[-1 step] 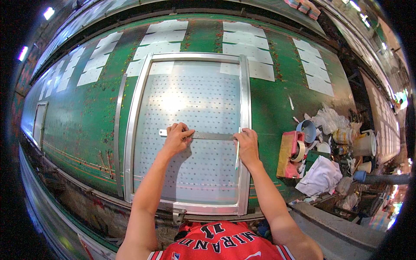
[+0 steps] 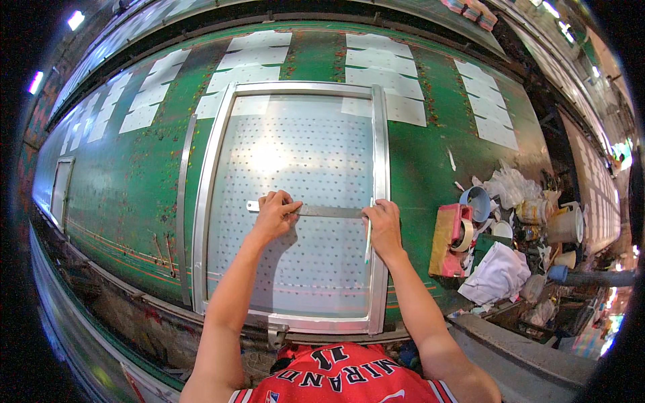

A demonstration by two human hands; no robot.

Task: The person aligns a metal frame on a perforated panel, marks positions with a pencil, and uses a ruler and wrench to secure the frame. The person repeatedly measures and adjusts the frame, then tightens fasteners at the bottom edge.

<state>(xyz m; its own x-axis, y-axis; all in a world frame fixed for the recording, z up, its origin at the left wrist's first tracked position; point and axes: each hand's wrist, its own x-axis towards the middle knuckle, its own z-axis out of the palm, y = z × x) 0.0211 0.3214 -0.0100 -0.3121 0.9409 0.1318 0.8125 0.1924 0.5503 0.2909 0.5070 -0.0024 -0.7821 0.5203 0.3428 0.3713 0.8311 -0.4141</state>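
Note:
A metal-framed mesh screen (image 2: 381, 154) with rows of small dark marks lies flat on the green table. Across its mesh runs a thin steel ruler (image 2: 329, 211), its rounded, holed end to the left. My left hand (image 2: 274, 213) pinches the ruler near that end, thumb and fingers closed. At the ruler's other end, beside the frame's right rail, my right hand (image 2: 383, 220) is closed, its fingers hiding the tip. A slim pale pen (image 2: 367, 243) sticks out of the right hand towards me.
White printed sheets (image 2: 386, 67) lie in columns on the green table (image 2: 416, 161). A long metal bar (image 2: 183, 215) rests left of the screen. To the right are a pink-and-yellow box (image 2: 445, 240) with a tape roll, a blue cup (image 2: 476, 203), a white cloth (image 2: 496, 272) and plastic containers (image 2: 566, 223).

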